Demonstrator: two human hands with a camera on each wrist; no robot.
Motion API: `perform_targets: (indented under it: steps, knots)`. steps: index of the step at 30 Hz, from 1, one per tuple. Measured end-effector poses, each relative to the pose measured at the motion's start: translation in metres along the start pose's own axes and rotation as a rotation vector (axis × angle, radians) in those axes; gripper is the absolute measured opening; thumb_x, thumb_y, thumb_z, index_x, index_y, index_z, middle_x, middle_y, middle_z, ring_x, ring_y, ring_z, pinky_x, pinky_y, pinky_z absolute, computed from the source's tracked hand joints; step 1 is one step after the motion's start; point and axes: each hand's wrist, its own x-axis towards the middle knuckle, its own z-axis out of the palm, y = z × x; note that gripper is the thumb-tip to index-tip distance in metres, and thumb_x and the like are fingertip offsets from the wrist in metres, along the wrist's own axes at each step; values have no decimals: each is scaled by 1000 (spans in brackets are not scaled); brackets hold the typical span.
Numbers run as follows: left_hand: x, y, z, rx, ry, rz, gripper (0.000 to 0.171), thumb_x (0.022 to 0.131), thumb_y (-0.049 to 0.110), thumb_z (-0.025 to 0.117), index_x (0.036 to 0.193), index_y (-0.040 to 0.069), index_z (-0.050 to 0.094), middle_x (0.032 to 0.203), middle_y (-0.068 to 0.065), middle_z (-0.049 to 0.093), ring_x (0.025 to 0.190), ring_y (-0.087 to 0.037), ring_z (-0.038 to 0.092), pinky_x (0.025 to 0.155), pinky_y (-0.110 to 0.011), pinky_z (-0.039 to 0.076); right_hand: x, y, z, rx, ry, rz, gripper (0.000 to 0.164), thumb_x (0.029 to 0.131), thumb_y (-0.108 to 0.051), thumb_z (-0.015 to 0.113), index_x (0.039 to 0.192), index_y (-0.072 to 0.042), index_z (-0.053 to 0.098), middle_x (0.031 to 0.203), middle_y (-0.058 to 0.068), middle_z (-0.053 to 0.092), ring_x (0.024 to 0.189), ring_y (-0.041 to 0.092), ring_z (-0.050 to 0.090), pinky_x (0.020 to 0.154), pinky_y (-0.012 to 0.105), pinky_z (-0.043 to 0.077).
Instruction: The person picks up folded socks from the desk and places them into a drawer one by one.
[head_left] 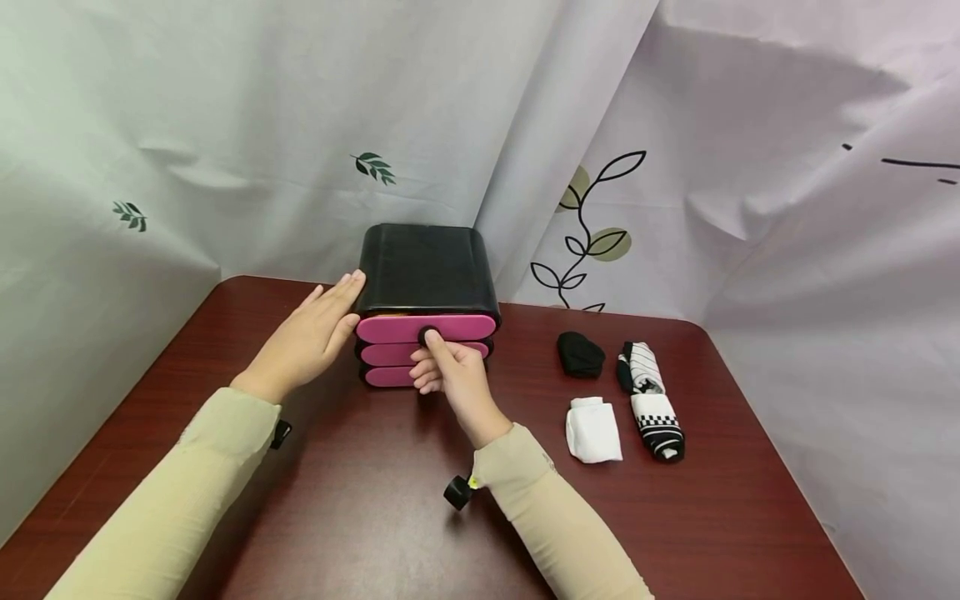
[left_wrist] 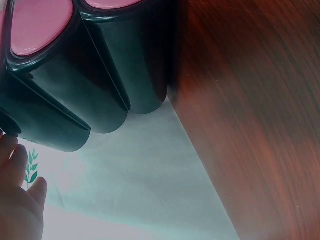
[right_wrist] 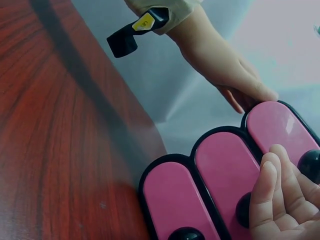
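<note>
A small black drawer box (head_left: 427, 267) with three pink drawer fronts stands at the back of the table. My left hand (head_left: 311, 333) rests with straight fingers against the box's left side, near the top. My right hand (head_left: 457, 379) is at the front, thumb on the round black knob (right_wrist: 311, 165) of the top drawer (head_left: 390, 328), pinching it; the other fingers are curled below, partly covering the lower fronts. A thin gap shows above the top drawer's front. In the right wrist view, the middle drawer's knob (right_wrist: 243, 210) is partly behind my fingers.
Right of the box lie a black folded sock bundle (head_left: 581, 355), a white folded sock bundle (head_left: 592, 430), a striped white-and-black bundle (head_left: 643, 368) and a checkered, striped bundle (head_left: 658, 427). The reddish-brown table (head_left: 360, 517) meets a white patterned curtain (head_left: 300, 125) behind.
</note>
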Motion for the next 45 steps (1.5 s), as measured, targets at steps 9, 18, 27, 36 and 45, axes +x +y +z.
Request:
perform_targets:
  steps: [9, 18, 27, 36, 45]
  knots:
    - [2, -1, -2, 65, 7, 31, 57, 100, 31, 41, 150, 10, 23, 153, -5, 26, 140, -22, 24, 116, -39, 8, 3, -2, 1, -51, 39, 2, 49, 97, -28, 53, 92, 20, 62, 74, 28, 64, 54, 15, 58, 52, 23, 52]
    - [2, -1, -4, 110, 32, 58, 57, 99, 29, 45, 149, 8, 26, 152, -7, 29, 139, -23, 26, 116, -38, 8, 4, -8, -3, -158, 50, 9, 46, 95, -29, 57, 88, 16, 64, 73, 24, 65, 55, 18, 59, 50, 26, 50]
    - [2, -2, 0, 121, 70, 81, 56, 99, 29, 44, 148, 7, 28, 151, -8, 31, 138, -24, 28, 115, -40, 11, 13, 6, -15, -164, 26, 11, 46, 92, -33, 60, 92, 13, 66, 73, 21, 67, 55, 17, 58, 49, 24, 48]
    - [1, -2, 1, 103, 83, 83, 56, 99, 29, 42, 148, 6, 27, 151, -9, 31, 139, -23, 28, 115, -41, 11, 10, 29, -26, -149, 86, -30, 49, 87, -42, 64, 86, 7, 67, 65, 13, 64, 50, 14, 57, 44, 21, 45]
    - [0, -1, 3, 86, 86, 72, 56, 99, 27, 44, 148, 6, 27, 151, -9, 30, 138, -25, 29, 116, -40, 10, 5, 44, -30, -155, 147, 48, 46, 88, -39, 65, 80, 7, 66, 58, 7, 62, 46, 12, 56, 42, 20, 44]
